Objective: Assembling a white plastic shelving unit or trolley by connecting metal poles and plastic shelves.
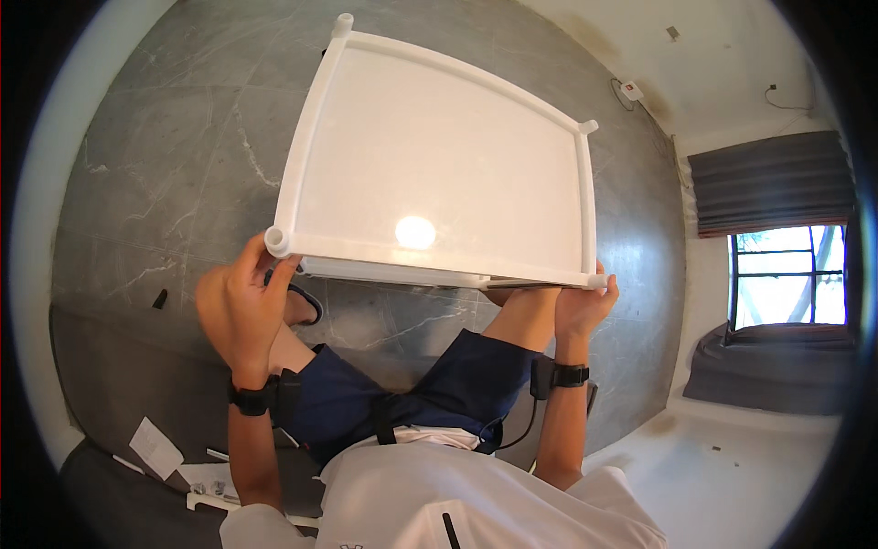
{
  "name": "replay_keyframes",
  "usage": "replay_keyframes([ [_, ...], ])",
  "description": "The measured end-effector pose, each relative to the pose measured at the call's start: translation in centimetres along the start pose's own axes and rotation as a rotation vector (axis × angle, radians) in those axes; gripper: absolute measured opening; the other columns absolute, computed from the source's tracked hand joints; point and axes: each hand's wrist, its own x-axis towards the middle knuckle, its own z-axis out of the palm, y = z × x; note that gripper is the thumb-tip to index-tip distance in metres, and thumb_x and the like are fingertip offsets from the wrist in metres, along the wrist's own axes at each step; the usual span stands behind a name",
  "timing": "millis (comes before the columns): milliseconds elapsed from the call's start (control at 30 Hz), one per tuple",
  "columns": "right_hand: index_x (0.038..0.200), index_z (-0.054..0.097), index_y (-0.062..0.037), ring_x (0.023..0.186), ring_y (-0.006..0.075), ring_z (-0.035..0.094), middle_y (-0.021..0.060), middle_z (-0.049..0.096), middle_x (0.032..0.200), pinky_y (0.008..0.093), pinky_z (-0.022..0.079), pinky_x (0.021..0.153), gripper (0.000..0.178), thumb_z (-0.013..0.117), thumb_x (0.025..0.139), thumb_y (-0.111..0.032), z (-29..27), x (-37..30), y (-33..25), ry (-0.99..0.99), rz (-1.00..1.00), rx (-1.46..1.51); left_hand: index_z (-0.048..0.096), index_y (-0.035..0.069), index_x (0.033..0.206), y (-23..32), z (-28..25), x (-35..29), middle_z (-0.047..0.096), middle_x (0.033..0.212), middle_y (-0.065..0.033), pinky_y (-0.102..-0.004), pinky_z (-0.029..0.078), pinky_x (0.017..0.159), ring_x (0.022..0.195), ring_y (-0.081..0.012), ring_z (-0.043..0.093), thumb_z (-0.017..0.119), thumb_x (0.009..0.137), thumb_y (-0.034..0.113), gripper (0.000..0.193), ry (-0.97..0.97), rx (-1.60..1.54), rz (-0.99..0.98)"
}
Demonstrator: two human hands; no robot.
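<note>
In front of my knees is a white plastic shelf unit (448, 156) with a raised rim and round corner posts. The near-left post has an open, hollow top. My left hand (240, 311) pinches that corner between thumb and fingers. At the near-right corner, my right hand (578, 309) grips the post, its fingers partly hidden behind the rim. Below the near edge shows another white panel (393, 273) and a thin dark strip; what lies farther under is hidden by the top. Both wrists wear dark bands.
Grey marbled tiles (183, 165) surround the shelf. On the dark seat at lower left lie a white sheet of paper (156, 448), a bag of small parts (210, 482) and white pieces. A small dark object (161, 299) is on the floor. A wall and window (786, 274) stand right.
</note>
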Motion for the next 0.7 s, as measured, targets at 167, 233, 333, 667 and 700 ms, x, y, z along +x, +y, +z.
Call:
replay_keyframes([
  [167,0.122,0.054,0.001,0.112,0.0203,0.056,0.0099,0.06,0.119,0.0352,0.043,0.099,0.051,0.039,0.1,-0.042,2.5,0.7,-0.1,-0.068,0.029,0.026,0.069,0.005,0.108,0.5,-1.4,0.7,0.074,0.088,-0.0122,-0.028,0.052,0.072,0.084,-0.018,0.073,0.076,0.083,0.019,0.03,-0.06,-0.025,-0.09],
  [233,0.122,0.054,0.0012,0.112,0.0216,0.057,0.0106,0.061,0.118,0.0367,0.044,0.099,0.05,0.039,0.1,-0.041,1.7,1.5,0.6,-0.118,-0.018,-0.025,0.067,0.004,0.114,-0.8,-2.6,0.8,0.075,0.097,-0.0125,-0.0277,0.053,0.078,0.093,-0.0172,0.072,0.076,0.084,0.02,0.035,-0.112,-0.07,-0.175],
  [333,0.122,0.054,0.0003,0.113,0.0235,0.058,0.0112,0.062,0.117,0.0395,0.045,0.101,0.048,0.04,0.1,-0.04,2.3,0.4,0.9,-0.09,-0.007,-0.049,0.055,-0.004,0.13,-3.0,-3.8,0.8,0.066,0.117,-0.0139,-0.0305,0.047,0.095,0.105,-0.0188,0.064,0.066,0.092,0.015,0.043,-0.224,-0.844,-0.071],
  [667,0.122,0.057,-0.0074,0.127,0.0288,0.051,0.0121,0.057,0.133,0.046,0.04,0.108,0.05,0.041,0.099,-0.048,0.6,-3.0,-1.9,-0.052,-0.009,-0.044,0.052,0.004,0.133,-7.9,-0.5,12.0,0.061,0.125,-0.0169,-0.0324,0.052,0.086,0.098,-0.0217,0.067,0.062,0.094,0.021,0.044,-0.589,-0.554,-0.024],
  [700,0.122,0.057,-0.0073,0.127,0.029,0.051,0.0123,0.057,0.132,0.0461,0.04,0.109,0.05,0.042,0.098,-0.049,0.3,-3.2,-1.8,-0.06,-0.007,-0.049,0.052,0.004,0.133,-7.6,0.0,13.3,0.061,0.125,-0.0169,-0.0324,0.052,0.086,0.098,-0.0217,0.067,0.062,0.094,0.021,0.044,-0.582,-0.571,-0.026],
])
